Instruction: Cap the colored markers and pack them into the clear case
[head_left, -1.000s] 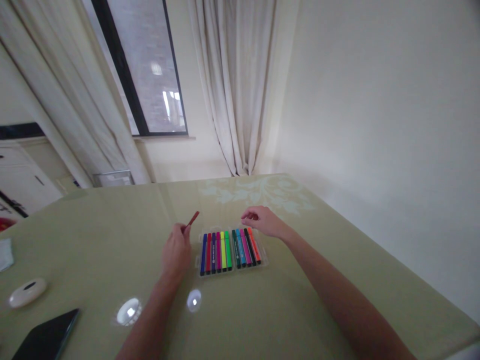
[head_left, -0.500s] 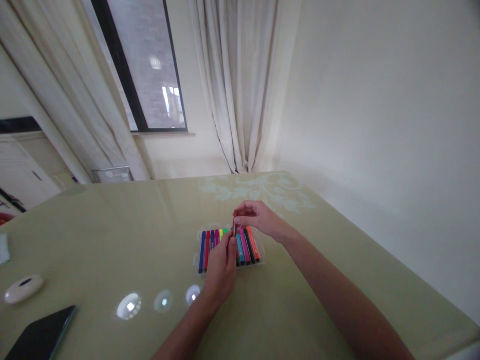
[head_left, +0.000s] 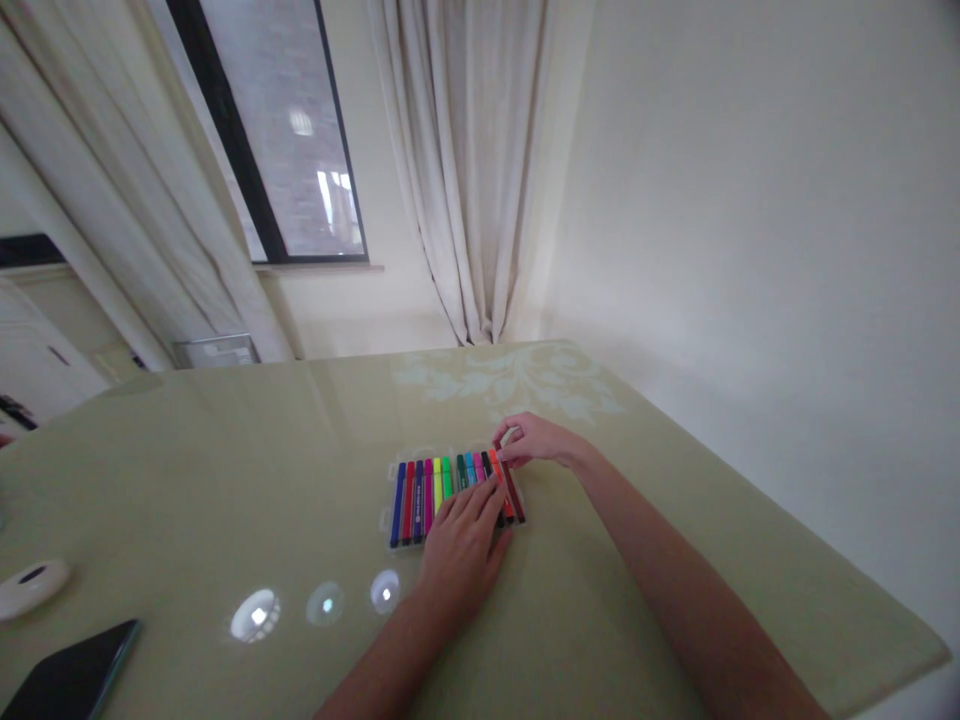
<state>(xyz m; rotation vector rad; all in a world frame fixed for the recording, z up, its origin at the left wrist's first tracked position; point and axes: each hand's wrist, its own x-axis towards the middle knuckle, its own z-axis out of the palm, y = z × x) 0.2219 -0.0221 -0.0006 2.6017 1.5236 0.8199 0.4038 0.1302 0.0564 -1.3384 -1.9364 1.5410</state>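
Observation:
Several coloured markers lie side by side in a clear plastic case [head_left: 385,520] on the table. My left hand [head_left: 466,535] rests over the case's front right part, fingers spread on the markers and hiding some of them. At the case's right end, my right hand [head_left: 525,440] has its thumb and index finger at the top of a dark red marker [head_left: 514,490]. That marker lies in the row beside an orange one [head_left: 495,462].
The table [head_left: 285,480] carries a white oval object [head_left: 31,590] and a dark flat device [head_left: 71,675] at the left. A wall stands along its right side, with a curtain [head_left: 472,180] and window behind.
The dark red marker, earlier upright between both hands, now lies at the row's right end. My left hand has let go and spread over the markers; my right hand has moved right and lower.

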